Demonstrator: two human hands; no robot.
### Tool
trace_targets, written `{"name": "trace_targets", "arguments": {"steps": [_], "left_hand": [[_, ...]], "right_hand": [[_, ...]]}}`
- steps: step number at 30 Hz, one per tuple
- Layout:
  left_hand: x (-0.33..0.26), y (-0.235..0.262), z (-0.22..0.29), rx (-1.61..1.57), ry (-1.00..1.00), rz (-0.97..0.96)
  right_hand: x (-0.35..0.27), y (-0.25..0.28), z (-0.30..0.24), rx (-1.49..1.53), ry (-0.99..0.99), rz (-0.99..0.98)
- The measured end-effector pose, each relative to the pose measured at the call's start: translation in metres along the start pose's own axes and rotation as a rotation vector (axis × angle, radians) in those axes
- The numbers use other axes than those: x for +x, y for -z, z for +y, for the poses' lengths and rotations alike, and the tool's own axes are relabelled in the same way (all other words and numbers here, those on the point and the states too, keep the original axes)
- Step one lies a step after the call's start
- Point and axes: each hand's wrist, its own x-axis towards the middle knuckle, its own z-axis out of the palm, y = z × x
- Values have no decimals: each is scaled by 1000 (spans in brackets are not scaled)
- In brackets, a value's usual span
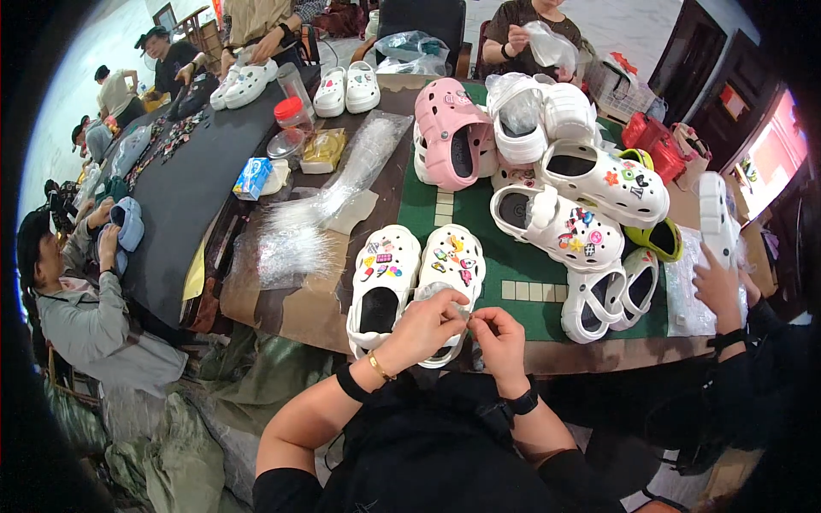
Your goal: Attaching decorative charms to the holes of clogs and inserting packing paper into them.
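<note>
Two white clogs stand side by side in front of me, toes pointing away. The left clog [384, 261] and the right clog [451, 256] carry colourful charms on their toes. Over the heel part of the right clog, my left hand [425, 327] is closed in a pinch. Close beside it, my right hand [500, 342] is also pinched, fingertips almost meeting the left ones. A bit of clear, shiny material shows by the left fingers. What the fingertips hold is too small to make out.
White, pink and green clogs pile up on the right, including a pink clog [451, 132]. Clear plastic strands [299, 248] lie left, near a red-lidded jar [291, 113] and a blue box [252, 178]. Co-workers sit around; one person's hand [717, 286] holds a white clog at right.
</note>
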Motion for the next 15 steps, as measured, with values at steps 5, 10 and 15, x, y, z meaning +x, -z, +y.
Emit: {"name": "trace_targets", "arguments": {"steps": [5,10,15], "left_hand": [[-1,-1,5,42,-29,8],[1,-2,6,72,-24,10],[0,0,8,131,-70,16]], "right_hand": [[1,4,-4,-27,5,-30],[4,8,-5,-78,34,-56],[5,6,-11,-102,44,-60]]}}
